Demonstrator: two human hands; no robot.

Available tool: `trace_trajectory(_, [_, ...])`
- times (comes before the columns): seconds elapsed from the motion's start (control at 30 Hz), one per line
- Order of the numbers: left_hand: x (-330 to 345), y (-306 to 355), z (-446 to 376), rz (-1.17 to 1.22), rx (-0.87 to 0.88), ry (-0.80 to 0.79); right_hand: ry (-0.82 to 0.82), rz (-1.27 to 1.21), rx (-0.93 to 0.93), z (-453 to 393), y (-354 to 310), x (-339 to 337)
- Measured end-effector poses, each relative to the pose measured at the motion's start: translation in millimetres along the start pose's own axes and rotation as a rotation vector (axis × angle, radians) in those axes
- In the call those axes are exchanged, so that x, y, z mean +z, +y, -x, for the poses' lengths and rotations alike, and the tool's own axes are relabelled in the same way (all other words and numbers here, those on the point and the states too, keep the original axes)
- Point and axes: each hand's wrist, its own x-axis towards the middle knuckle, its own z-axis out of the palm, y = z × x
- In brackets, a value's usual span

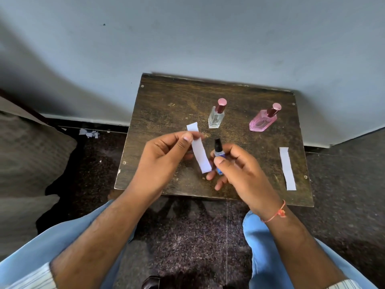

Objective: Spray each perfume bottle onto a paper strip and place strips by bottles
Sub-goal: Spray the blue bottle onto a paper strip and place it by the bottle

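My left hand point(164, 155) pinches a white paper strip point(199, 151) near its upper end, and the strip hangs over the middle of the small wooden table point(158, 113). My right hand point(239, 167) grips a small blue perfume bottle point(218, 161) with a black top, right beside the strip's lower end. A clear bottle point(216, 115) with a pink cap stands at the back centre. To its right stands a pink bottle point(263, 119) with a pink cap. A second white strip point(288, 168) lies flat near the table's right edge.
The table stands against a pale blue wall point(187, 38). A dark speckled floor point(187, 236) surrounds it, with torn paper scraps point(89, 133) at the left by the wall. A grey cushion point(31, 155) lies at the far left. My knees in blue trousers point(268, 247) sit below the table.
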Motion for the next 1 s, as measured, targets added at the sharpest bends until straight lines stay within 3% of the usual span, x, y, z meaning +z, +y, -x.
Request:
trace_trajectory(0.13, [-3.5, 5.3, -0.1, -0.046, -0.037, -0.043, -0.003, -0.322, 0.147, -1.6, -11.2, 5.0])
trace_trajectory(0.37, [3.2, 3.0, 4.0, -0.108, -0.012, -0.238, 0.173, -0.053, 0.08, -3.1, -6.1, 6.6])
trace_trajectory(0.57, [0.9, 2.2, -2.7, -0.037, -0.006, -0.209, 0.229, -0.12, 0.111, -3.0, -6.3, 2.8])
trace_trajectory(0.7, [-0.2, 4.3, -10.6, 0.203, -0.141, -0.125, 0.179, -0.321, 0.158, -2.4, -12.5, 3.4])
trace_trajectory(0.87, [0.6, 7.4, -13.4, 0.47, -0.429, -0.149, 0.162, -0.416, 0.203, -2.8, -15.3, 4.4])
trace_trajectory(0.93, [2.9, 6.6, -13.1, 0.375, -0.474, -0.189, 0.168, -0.424, 0.206, -3.3, -14.5, 5.3])
trace_trajectory(1.0, [2.9, 5.0, -9.1, 0.063, -0.404, -0.232, 0.172, -0.424, 0.211, -4.6, -14.0, 7.7])
